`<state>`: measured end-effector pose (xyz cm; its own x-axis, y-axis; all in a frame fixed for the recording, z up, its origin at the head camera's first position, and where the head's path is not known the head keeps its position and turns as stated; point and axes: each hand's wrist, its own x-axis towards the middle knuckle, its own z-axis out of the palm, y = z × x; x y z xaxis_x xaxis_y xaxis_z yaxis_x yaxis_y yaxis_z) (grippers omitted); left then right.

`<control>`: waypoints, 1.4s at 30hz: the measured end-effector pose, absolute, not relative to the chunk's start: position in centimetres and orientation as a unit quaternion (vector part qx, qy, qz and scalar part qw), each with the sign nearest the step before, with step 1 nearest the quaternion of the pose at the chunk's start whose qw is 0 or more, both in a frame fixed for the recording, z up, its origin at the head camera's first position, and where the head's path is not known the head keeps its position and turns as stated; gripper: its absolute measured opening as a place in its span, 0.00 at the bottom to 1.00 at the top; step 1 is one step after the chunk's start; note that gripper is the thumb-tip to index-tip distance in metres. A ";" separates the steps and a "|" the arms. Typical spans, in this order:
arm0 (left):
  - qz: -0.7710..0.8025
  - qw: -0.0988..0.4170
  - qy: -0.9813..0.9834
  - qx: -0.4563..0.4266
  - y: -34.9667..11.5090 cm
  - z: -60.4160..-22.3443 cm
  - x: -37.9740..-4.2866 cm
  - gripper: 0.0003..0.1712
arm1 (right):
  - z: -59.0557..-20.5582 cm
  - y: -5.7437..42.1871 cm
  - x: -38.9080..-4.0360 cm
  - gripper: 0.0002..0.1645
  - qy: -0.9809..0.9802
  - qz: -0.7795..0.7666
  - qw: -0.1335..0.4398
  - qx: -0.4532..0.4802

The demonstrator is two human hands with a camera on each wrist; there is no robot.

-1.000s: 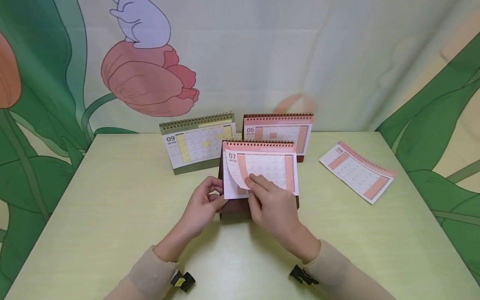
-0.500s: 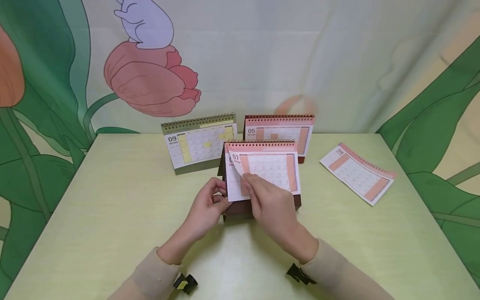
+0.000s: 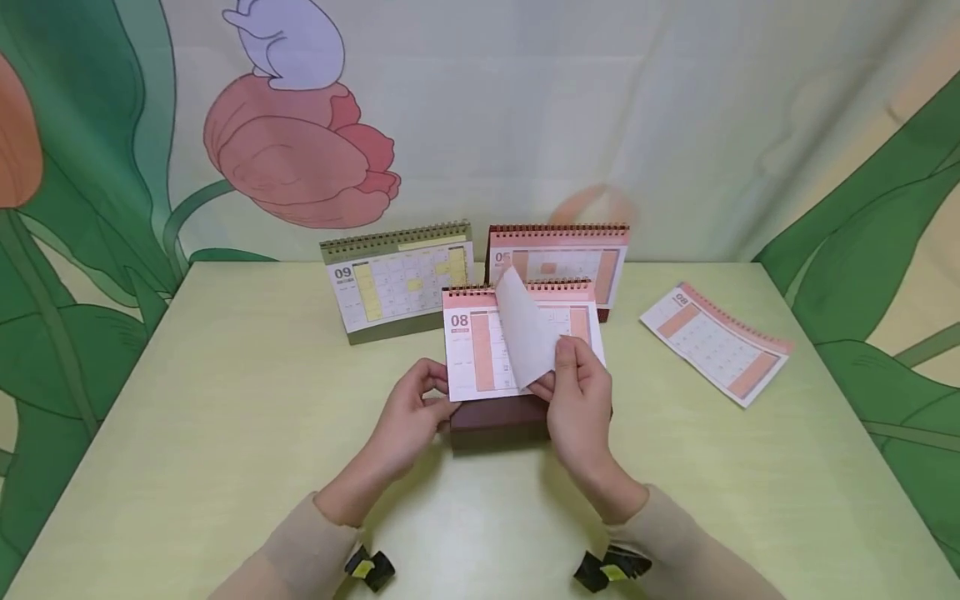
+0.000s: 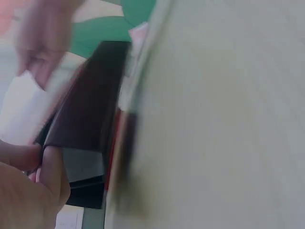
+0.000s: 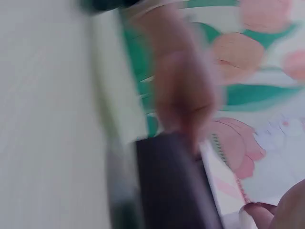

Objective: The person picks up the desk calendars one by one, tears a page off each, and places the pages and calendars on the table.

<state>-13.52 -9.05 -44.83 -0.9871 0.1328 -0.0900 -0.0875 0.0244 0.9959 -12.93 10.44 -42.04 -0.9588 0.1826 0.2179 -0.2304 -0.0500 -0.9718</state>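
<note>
A desk calendar (image 3: 465,367) with a dark maroon stand (image 3: 498,423) stands in the middle of the table, its 08 page showing. My left hand (image 3: 408,408) grips the stand's lower left edge; the left wrist view shows thumb and fingers around the dark board (image 4: 88,100). My right hand (image 3: 581,408) pinches a curled calendar page (image 3: 522,333) by its lower corner. That page's white back faces up, and its upper left corner sticks up above the wire coil. Whether its right part is still on the coil I cannot tell. The right wrist view is blurred.
Behind stand a green calendar (image 3: 397,283) showing 09 and a pink calendar (image 3: 611,275), partly hidden by the front one. A loose 08 page (image 3: 716,343) lies at the right of the table. A printed curtain (image 3: 480,125) hangs behind the table (image 3: 225,467).
My right hand has pulled the 07 page away from the left of the coil, to the right, turning its white back up. The 08 page beneath shows. The left hand keeps its hold.
</note>
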 end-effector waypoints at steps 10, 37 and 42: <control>0.693 0.090 0.715 0.003 -10.2 -45.3 -14.0 0.16 | -41.3 12.6 -13.8 0.22 -0.565 0.810 0.150 -0.043; 0.687 0.081 0.720 0.048 -10.7 -44.0 -13.2 0.15 | -42.9 15.6 -14.8 0.23 -0.875 0.199 0.287 0.335; 0.690 0.079 0.718 0.048 -10.9 -44.1 -13.3 0.15 | -43.0 17.1 -15.1 0.19 -0.893 0.151 0.285 0.314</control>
<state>-13.30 -10.94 -44.08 -0.9827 0.1788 -0.0476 -0.0404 0.0438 0.9982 -15.08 17.07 -43.02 -0.6396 -0.4755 0.6040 -0.6473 0.7570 -0.0895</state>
